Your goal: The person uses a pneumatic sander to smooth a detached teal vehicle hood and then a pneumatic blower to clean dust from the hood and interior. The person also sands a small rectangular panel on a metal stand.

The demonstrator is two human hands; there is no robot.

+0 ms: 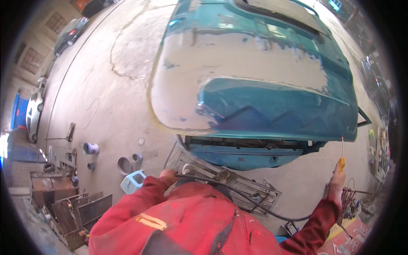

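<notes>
One yellow-handled tool (341, 164), thin-shafted with a reddish tip, stands upright near the lower right corner of one teal vehicle body (272, 112), patched pale. Right hand (337, 179) wraps its handle; left hand (168, 174) closes round one black hose (240, 192). One light-blue stool (132, 182).

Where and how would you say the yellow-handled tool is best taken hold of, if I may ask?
Probably by its yellow handle, coming from the wearer's side, as the right hand does: the handle is the thicker end nearest the wearer, while the thin shaft points away.
</notes>
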